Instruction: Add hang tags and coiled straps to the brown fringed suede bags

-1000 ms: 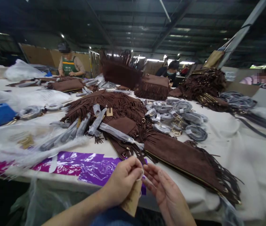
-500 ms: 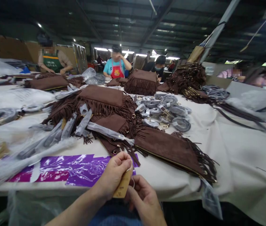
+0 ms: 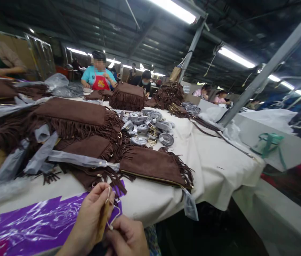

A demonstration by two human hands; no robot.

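Observation:
My left hand (image 3: 93,213) is closed around a tan cardboard hang tag (image 3: 102,219), pinching it near its top. A white string (image 3: 117,212) loops out from the tag. Close beside it, my right hand (image 3: 129,236) has thumb and finger pinched on the lower end of that string. Both hands are at the table's near edge, in front of a brown fringed suede bag (image 3: 150,165) with a gold zip. A small plastic-wrapped piece (image 3: 189,205) hangs from that bag over the edge. Purple plastic film (image 3: 41,222) lies at the left of my hands.
More brown fringed bags (image 3: 71,111) are heaped at left. Wrapped coiled straps (image 3: 154,124) with gold clips lie mid-table. Another bag pile (image 3: 168,94) stands farther back. A co-worker in a red apron (image 3: 100,81) is across the table. A slanted metal post (image 3: 267,67) rises at right.
The view has swung to the right, showing the table's right corner. The tag has turned nearly edge-on in my left hand. More of the string shows between my hands.

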